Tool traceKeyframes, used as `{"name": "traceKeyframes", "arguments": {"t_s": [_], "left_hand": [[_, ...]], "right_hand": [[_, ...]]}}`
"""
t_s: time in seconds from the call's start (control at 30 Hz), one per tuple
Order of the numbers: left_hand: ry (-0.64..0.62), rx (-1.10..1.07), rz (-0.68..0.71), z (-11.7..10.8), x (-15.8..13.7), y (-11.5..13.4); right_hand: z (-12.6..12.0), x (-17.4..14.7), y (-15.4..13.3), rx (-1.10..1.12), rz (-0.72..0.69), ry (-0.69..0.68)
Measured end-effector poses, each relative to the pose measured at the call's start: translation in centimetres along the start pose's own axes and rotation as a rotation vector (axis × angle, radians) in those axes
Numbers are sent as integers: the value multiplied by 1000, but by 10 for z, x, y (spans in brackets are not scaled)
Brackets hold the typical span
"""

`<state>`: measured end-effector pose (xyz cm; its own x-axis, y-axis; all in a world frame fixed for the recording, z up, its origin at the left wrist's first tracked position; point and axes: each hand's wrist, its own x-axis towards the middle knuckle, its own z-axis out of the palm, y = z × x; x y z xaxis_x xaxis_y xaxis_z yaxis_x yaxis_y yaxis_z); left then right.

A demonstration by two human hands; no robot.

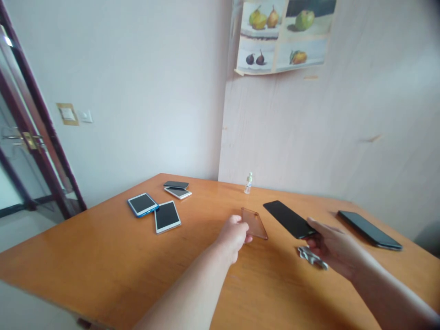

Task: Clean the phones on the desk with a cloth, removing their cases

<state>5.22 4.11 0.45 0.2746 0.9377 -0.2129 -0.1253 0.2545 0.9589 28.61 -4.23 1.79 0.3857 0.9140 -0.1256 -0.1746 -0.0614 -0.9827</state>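
A person's left hand (235, 233) pinches the near side of a pinkish phone case (254, 223) at the middle of a wooden table (103, 256), while the right hand (330, 245) grips the near end of a black phone (287, 219), tilted to the right of the case. Just below the right hand, partly in its way, lies a small gray-and-white bundle (312, 257), too blurred to identify. A dark phone (370, 230) rests at far right; a clear bottle (248, 183) stands near the far edge, beyond the case. At left, a blue-edged phone (142, 204) and a white phone (167, 217) overlap in view; behind them, a slim dark phone (176, 184) overlaps a silver-white phone (178, 192). The count: six phones, one case, one bottle and one bundle on or above the table. Beyond, one poster (284, 36) with four fruit pictures hangs on the wall, with two wall plates (68, 114) and a door (30, 140) at far left.
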Motion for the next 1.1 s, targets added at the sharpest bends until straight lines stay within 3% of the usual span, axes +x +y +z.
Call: {"name": "traceKeyframes", "arguments": {"t_s": [0.17, 0.47, 0.67, 0.93, 1.1], "left_hand": [[-27, 30, -1, 3, -4, -1], [-106, 82, 2, 5, -8, -5], [-156, 168, 6, 9, -15, -3], [-234, 225, 36, 15, -22, -5], [-260, 257, 64, 17, -26, -6]], "right_hand": [[24, -16, -3, 67, 91, -53], [37, -17, 15, 113, 220, -133], [50, -20, 24, 127, 210, -189], [56, -20, 26, 114, 213, -85], [55, -19, 27, -2, 177, -115]]}}
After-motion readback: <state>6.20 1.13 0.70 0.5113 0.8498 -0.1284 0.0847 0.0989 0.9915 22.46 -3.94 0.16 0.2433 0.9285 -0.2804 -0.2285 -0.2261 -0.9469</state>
